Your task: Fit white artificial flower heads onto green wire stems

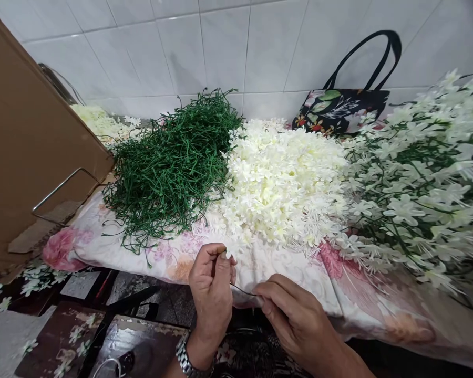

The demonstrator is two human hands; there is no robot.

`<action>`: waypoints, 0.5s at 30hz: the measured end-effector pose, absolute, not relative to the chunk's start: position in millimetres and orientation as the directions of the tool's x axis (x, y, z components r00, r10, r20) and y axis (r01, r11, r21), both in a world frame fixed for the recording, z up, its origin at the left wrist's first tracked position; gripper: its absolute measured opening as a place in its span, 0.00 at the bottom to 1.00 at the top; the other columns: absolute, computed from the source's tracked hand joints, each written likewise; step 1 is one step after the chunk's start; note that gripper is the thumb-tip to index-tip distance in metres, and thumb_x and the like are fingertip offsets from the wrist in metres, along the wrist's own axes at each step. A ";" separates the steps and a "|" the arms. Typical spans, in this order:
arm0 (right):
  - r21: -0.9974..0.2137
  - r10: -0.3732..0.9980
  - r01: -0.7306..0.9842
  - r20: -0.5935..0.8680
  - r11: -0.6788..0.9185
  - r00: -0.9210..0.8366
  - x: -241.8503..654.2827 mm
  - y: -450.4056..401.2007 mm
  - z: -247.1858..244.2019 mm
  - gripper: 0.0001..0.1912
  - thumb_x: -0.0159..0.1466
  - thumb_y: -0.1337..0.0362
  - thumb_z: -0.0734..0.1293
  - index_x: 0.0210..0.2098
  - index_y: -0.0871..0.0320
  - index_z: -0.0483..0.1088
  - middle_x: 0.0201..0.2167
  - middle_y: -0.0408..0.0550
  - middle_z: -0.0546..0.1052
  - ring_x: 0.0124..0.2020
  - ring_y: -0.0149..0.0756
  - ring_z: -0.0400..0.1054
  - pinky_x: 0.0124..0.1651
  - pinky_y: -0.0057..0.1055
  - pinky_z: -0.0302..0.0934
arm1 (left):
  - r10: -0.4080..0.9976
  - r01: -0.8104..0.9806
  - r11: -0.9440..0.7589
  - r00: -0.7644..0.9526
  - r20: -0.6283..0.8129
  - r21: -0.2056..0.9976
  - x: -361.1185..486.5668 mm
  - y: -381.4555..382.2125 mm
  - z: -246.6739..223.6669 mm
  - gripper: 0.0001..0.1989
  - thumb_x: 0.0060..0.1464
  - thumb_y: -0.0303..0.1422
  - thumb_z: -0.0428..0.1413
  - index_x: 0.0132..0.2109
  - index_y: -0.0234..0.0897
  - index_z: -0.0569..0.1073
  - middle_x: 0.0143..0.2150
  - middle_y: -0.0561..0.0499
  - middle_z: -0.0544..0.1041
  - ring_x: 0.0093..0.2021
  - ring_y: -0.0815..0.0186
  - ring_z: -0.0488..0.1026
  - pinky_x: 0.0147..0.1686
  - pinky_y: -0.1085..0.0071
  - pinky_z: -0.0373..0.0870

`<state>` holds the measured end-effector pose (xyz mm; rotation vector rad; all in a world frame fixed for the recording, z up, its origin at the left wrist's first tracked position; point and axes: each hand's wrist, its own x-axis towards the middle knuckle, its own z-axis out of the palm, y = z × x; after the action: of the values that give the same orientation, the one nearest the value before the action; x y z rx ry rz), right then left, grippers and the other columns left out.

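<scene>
Thin stem (243,289) is held in midair at the near edge of the table (287,273); left hand (213,286) pinches a small white piece (228,255); right hand (299,315) grips the stem; a light, steady pinch, I'd judge, would avoid kinking.

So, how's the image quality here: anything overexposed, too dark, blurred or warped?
Head view: the white flower pile looks bright, its petals nearly washed out; head view: deep shade below the tablecloth; head view: the flower bunch softens and stretches toward the right edge, probably lens distortion; head view: left hand and right hand look fairly sharp.
</scene>
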<state>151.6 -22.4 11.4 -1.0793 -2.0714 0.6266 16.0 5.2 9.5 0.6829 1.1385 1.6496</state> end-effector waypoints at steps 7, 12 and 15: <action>-0.568 0.747 0.487 0.476 0.664 -0.464 155.5 -8.0 22.6 0.12 0.66 0.75 0.54 0.36 0.62 0.67 0.27 0.48 0.66 0.29 0.31 0.60 0.29 0.26 0.58 | 0.994 -0.441 0.008 -0.098 -0.057 0.897 1.5 -2.2 20.9 0.05 0.45 0.27 0.60 0.27 0.36 0.69 0.27 0.55 0.69 0.24 0.72 0.66 0.27 0.77 0.64; -0.391 0.634 0.500 0.483 0.773 -0.604 157.1 -1.3 38.2 0.15 0.66 0.75 0.52 0.33 0.63 0.68 0.26 0.48 0.67 0.29 0.33 0.58 0.30 0.28 0.55 | 0.971 -0.178 0.196 0.175 -0.165 0.964 -9.8 -5.0 27.7 0.03 0.47 0.25 0.55 0.27 0.35 0.70 0.25 0.54 0.70 0.27 0.70 0.66 0.28 0.77 0.63; -0.329 0.592 0.492 0.484 0.806 -0.645 157.2 2.4 43.1 0.14 0.67 0.74 0.53 0.32 0.63 0.68 0.26 0.48 0.67 0.29 0.33 0.56 0.30 0.29 0.54 | 0.940 0.004 0.223 0.264 -0.216 0.975 -9.6 -4.4 34.7 0.05 0.42 0.22 0.53 0.25 0.34 0.71 0.21 0.55 0.68 0.25 0.70 0.63 0.26 0.78 0.60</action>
<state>157.2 2.4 43.1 -0.7984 -2.4023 0.2235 -9.6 -4.4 34.7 1.1412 1.0927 0.8666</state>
